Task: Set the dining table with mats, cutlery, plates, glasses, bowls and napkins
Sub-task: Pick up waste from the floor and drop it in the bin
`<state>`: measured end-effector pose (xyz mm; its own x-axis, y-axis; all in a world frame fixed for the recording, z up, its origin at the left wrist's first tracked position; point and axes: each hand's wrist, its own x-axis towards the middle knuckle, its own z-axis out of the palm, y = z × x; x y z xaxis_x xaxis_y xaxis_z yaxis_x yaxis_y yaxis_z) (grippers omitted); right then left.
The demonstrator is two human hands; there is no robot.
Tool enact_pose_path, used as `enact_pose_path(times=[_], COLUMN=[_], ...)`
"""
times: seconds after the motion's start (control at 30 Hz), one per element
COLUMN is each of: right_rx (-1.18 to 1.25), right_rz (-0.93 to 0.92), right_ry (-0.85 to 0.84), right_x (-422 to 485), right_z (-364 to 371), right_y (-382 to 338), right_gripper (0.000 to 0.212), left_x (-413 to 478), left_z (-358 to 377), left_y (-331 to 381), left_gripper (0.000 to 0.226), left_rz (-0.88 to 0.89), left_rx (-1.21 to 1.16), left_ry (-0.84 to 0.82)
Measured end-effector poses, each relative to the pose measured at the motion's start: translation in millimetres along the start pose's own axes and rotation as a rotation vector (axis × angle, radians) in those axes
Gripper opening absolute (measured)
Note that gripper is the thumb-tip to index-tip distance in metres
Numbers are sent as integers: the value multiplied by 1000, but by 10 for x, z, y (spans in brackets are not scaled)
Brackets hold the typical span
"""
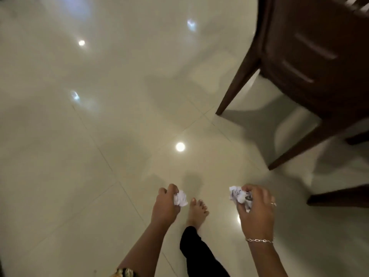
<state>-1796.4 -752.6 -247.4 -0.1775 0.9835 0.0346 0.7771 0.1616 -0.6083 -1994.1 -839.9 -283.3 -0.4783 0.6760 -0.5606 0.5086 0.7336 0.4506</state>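
Clutching white crumpled napkin (181,198), left hand (164,206); second napkin (238,194), right hand (257,214).

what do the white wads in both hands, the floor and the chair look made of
Left wad, gripped by the left hand, and right wad, in the right hand: thin white paper or tissue, judging by sharp crumples. Floor: glossy tile, with joint lines and lamp reflections. Chair: dark brown wood, likely varnished.

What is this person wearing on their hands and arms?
Both forearms are bare, with no sleeves in view. The right hand has a ring on one finger and a thin silvery chain bracelet at the wrist. The left hand wears nothing; a gold and black bangle shows higher up that arm.
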Motion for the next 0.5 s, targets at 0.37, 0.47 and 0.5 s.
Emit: enact_pose_path(times=[0.37, 0.47, 0.5], right_rx=[-37, -73, -71], right_rz=[15, 100, 133], right_ry=[235, 294, 313], right_x=[-1376, -1654, -1736], right_z=[-3042, -3684, -3874], right_y=[-24, 183, 251], right_gripper=[35, 33, 32], left_x=[-2848, -3373, -3524], left_z=[-330, -105, -35], left_y=[1899, 2382, 2537], left_gripper=[37, 37, 38], left_rz=[458, 543, 569], left_rx=[8, 39, 42], left_ry=[-20, -99, -118])
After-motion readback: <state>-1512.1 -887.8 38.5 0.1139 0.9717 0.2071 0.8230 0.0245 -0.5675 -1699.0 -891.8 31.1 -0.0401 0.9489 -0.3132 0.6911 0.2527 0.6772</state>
